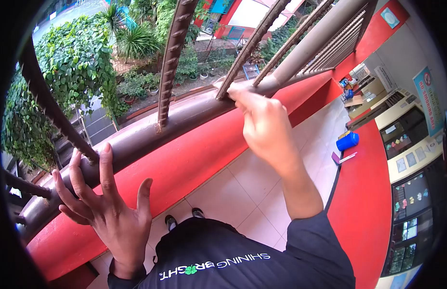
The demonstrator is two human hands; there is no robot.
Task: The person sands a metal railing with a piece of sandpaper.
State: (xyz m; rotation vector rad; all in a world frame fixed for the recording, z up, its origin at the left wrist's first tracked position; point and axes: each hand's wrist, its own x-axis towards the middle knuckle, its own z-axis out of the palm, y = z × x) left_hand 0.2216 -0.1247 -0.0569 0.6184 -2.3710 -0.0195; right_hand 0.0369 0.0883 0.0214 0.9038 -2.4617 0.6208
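Note:
A brown metal rail (pixel 141 136) with ribbed upright bars (pixel 169 72) runs diagonally across the view, above a red ledge (pixel 185 173). My left hand (pixel 110 202) is open, its fingers spread and their tips against the rail at the lower left, thumb sticking out. Farther along, my right hand (pixel 266 125) is closed, with its fingertips right at the rail beside the foot of a bar. A small pale patch shows at those fingertips; what they hold, if anything, I cannot make out.
Below me is a tiled floor (pixel 247 178), with my shoes (pixel 198 212) near the ledge. A blue bin (pixel 347 140) stands by the red wall (pixel 360 207) to the right. Leafy plants (pixel 69 62) and pots lie beyond the bars. A sign (pixel 428 101) hangs at the far right.

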